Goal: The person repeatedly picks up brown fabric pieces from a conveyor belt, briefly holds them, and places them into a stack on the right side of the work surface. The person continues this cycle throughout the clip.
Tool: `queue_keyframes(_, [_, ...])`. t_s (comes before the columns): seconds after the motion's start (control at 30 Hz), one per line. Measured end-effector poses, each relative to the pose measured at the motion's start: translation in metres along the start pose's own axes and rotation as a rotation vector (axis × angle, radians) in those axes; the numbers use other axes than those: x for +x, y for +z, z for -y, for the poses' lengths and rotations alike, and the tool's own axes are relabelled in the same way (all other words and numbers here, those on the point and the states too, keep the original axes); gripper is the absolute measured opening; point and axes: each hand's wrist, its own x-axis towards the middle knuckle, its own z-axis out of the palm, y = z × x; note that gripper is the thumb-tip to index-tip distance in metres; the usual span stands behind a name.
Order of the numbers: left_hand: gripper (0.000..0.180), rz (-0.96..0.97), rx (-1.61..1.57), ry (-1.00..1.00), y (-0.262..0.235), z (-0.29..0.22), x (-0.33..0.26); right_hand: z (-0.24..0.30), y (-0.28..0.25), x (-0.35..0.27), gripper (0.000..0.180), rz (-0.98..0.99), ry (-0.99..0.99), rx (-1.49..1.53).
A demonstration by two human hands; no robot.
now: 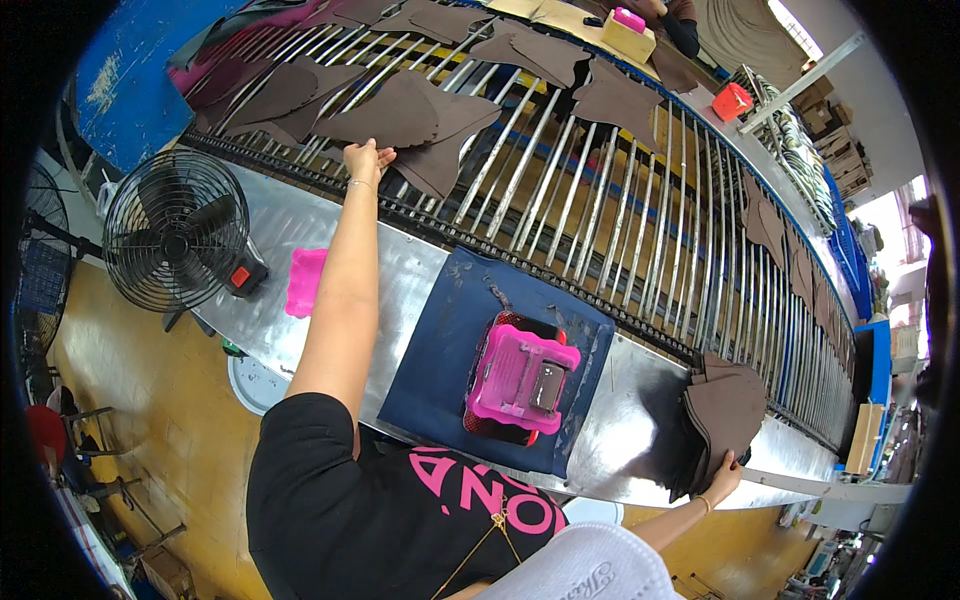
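My left arm stretches out to the roller conveyor. There my left hand (368, 162) is closed on the near edge of a flat, dark brown cut piece (385, 112), one of several overlapping on the rollers. Off to the right, my right hand (722, 482) grips the lower edge of a stack of similar brown cut pieces (728, 405), which lies at the edge of the metal table against the conveyor. Its fingers are partly hidden by the stack. Between my arms, a pink tray (510, 385) with a small clear-topped box (547, 387) sits on a dark blue mat (430, 350).
The conveyor (560, 180) curves along the far side, with more brown pieces on it. A black fan (175, 240) stands at the left, near a pink tray (305, 283). A person (682, 25) is across the conveyor, beside a red container (732, 101).
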Motion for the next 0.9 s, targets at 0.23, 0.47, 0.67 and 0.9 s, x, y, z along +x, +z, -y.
queue_keyframes(0.23, [0.04, 0.216, 0.192, 0.228, 0.001, -0.025, -0.045, 0.0, -0.001, 0.0, 0.06, -0.058, -0.053, -0.226])
queue_keyframes(0.47, [0.045, 0.515, 0.332, 0.336, 0.019, -0.079, -0.158, 0.043, -0.031, -0.016, 0.048, -0.132, -0.072, -0.145])
queue_keyframes(0.67, [0.039, 0.765, 0.399, 0.418, 0.04, -0.088, -0.224, 0.036, -0.042, -0.018, 0.024, -0.269, -0.143, -0.106])
queue_keyframes(0.9, [0.037, 0.879, 0.48, 0.455, 0.037, -0.083, -0.246, 0.028, -0.035, -0.025, 0.038, -0.253, -0.027, -0.059])
